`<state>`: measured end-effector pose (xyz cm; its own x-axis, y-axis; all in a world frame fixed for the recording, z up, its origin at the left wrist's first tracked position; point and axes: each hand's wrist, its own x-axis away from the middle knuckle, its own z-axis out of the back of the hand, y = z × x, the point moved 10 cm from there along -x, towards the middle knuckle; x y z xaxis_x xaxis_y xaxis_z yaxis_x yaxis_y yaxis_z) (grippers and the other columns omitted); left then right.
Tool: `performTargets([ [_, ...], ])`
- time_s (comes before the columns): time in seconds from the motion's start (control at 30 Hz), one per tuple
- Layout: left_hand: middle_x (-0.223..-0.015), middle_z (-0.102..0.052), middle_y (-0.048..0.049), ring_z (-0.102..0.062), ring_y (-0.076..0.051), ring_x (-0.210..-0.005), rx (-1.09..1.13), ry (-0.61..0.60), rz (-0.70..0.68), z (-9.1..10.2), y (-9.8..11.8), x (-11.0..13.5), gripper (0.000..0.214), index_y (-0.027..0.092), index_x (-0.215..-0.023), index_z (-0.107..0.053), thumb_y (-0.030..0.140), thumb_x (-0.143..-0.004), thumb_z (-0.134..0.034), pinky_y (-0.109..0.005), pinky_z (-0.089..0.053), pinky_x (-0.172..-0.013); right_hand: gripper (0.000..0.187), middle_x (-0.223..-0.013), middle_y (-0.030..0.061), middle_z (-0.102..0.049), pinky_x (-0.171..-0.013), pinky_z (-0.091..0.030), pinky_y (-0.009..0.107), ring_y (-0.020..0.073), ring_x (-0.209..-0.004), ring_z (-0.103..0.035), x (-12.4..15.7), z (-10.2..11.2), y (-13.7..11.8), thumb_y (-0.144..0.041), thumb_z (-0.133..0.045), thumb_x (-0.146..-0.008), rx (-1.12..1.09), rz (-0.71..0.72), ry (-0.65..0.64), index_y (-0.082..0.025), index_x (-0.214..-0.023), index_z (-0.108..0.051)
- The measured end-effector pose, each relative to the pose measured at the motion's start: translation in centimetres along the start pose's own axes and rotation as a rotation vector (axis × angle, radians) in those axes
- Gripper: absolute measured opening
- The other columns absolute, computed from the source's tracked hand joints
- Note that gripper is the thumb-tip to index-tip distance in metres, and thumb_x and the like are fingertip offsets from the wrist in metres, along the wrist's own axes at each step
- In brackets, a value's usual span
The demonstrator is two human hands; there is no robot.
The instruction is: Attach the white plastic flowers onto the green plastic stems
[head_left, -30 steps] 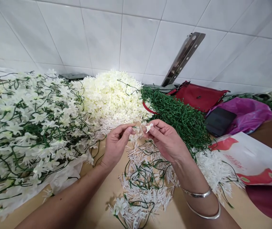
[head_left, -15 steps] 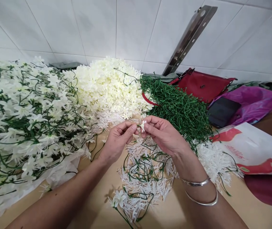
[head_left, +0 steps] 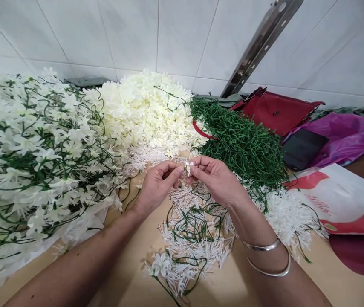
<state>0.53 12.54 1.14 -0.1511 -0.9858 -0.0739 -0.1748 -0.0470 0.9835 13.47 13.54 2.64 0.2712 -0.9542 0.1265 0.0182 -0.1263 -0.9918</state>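
Note:
Between my two hands, above the table's middle, is a small white artificial flower. My left hand pinches it from the left with thumb and forefinger, where a bit of green shows. From the right, the thumb and fingers of my right hand close on its petals. Below the hands lies a loose pile of white stamens with green stems tangled on top. One white flower with a green stem rests at the pile's near left end.
Flowers on green stems fill the left side. Cream blossoms are heaped at the back beside green stems. On the right are a red bag, a phone, a purple plastic bag and a white-and-red bag.
My hands have drawn slightly closer together around the small flower, the right one shifting a little left. The camera view has tilted slightly; the piles lie as before.

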Motion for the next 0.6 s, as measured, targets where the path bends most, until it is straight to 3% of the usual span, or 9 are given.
performTargets([
  [0.23,-0.069,-0.07,-0.0015,-0.063,-0.011,-0.06,0.034,-0.03,0.008,-0.2,-0.41,0.13,0.029,0.015,-0.082,-0.069,0.043,-0.089,-0.072,-0.024,-0.052,-0.064,0.032,-0.063,-0.0008,-0.069,-0.066,-0.049,0.03,0.0133,-0.061,-0.063,-0.2,-0.22,0.55,-0.045,-0.084,-0.075,0.006,-0.012,0.003,-0.019,-0.079,-0.065],
  [0.6,-0.071,-0.074,-0.0033,-0.066,-0.012,-0.062,-0.062,-0.002,-0.014,-0.09,-0.4,0.34,0.028,0.015,-0.082,-0.07,0.041,-0.093,-0.068,-0.025,-0.054,-0.063,0.033,-0.06,-0.0026,-0.065,-0.062,-0.048,0.028,0.0126,-0.058,-0.06,-0.09,-0.6,0.27,-0.045,-0.083,-0.075,-0.024,-0.006,0.013,-0.02,-0.078,-0.063],
])
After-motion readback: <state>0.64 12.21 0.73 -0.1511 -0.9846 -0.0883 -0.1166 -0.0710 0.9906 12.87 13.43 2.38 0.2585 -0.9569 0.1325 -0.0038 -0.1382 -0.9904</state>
